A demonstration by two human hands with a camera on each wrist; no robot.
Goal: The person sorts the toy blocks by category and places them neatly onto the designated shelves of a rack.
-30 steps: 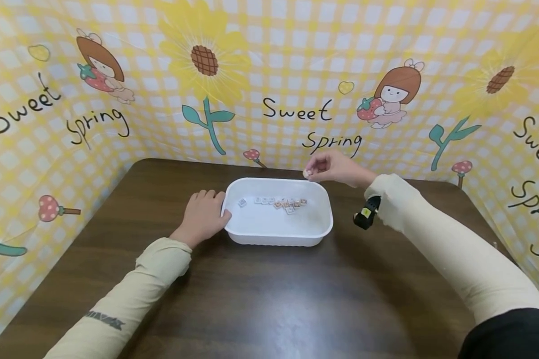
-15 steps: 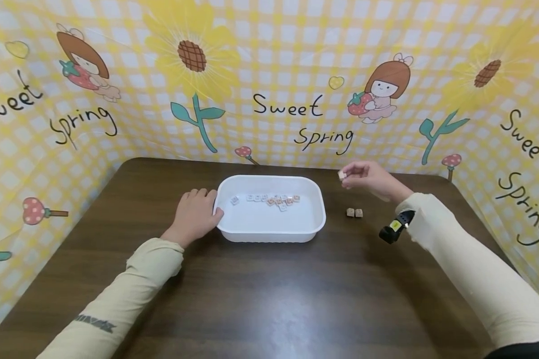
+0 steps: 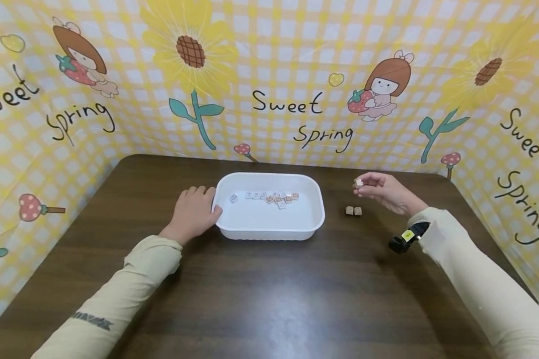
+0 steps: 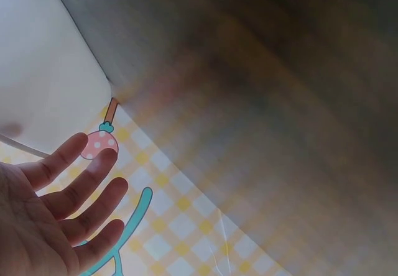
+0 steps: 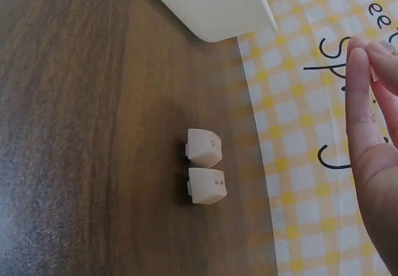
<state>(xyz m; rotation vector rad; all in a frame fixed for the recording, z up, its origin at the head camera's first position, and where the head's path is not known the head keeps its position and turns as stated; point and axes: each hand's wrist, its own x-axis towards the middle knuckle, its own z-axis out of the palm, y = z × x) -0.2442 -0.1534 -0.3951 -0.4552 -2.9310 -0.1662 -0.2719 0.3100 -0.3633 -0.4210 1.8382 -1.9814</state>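
Observation:
A white plastic tray [image 3: 269, 233] sits on the table, with several white and orange-brown keycaps [image 3: 282, 205] across its floor. My left hand [image 3: 192, 212] rests against the tray's left end, its thumb at the rim; in the left wrist view the fingers [image 4: 96, 170] are spread and relaxed. To the right of the tray, my right hand [image 3: 386, 192] pinches a pale keycap [image 3: 359, 183] above the table, mostly hidden by the fingers in the right wrist view. Below that hand, two beige keycaps [image 5: 204, 148] stand side by side on the table.
The brown wooden table [image 3: 260, 294] extends toward me in front of the tray. A yellow checked cloth [image 3: 287, 65] with flower and girl prints hangs along its back and sides. A black wrist camera [image 3: 406, 239] is strapped under the right wrist.
My right hand, holding the keycap, has moved from the tray's back right corner out to the right and slightly toward me. The left hand still rests at the tray.

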